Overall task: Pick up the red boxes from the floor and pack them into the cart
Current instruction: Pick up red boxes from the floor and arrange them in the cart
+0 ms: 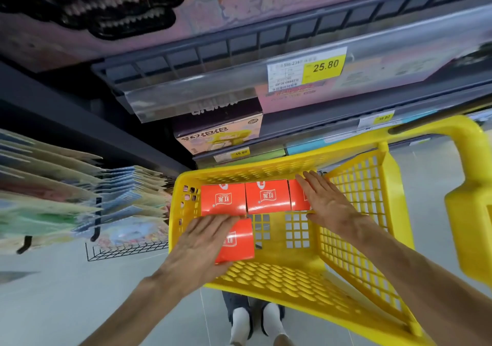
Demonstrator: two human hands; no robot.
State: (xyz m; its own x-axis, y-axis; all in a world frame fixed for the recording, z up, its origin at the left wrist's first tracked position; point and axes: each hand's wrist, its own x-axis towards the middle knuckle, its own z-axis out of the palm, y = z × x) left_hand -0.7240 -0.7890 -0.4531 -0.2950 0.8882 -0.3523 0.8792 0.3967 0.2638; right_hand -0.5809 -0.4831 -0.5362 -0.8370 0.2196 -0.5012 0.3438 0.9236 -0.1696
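**Head view: boxes squared up in the yellow cart**

Head camera looks down into the yellow cart point(279, 255), where four red boxes lie on the perforated floor. Three stand in a row against the far wall: the left box point(223, 199), the middle box point(267, 196) and the right box point(298, 195), edges touching. The fourth box point(239, 239) sits just in front of the left one, starting a second row.

The left hand point(202, 242) lies flat on that fourth box, fingers straight and spread, apparently pressing it toward the row so it sits snug. The right hand point(324, 199) rests flat with straight fingers across the right box, likely steadying the row against the cart's side wall. Neither hand grips anything.

Bare cart floor beside the fourth box leaves room for more. No red boxes show on the shop floor point(80, 292) in this view. Shelves point(239, 79) with price tags stand just beyond the cart; a wire rack of paper goods point(80, 199) sits close on the left.
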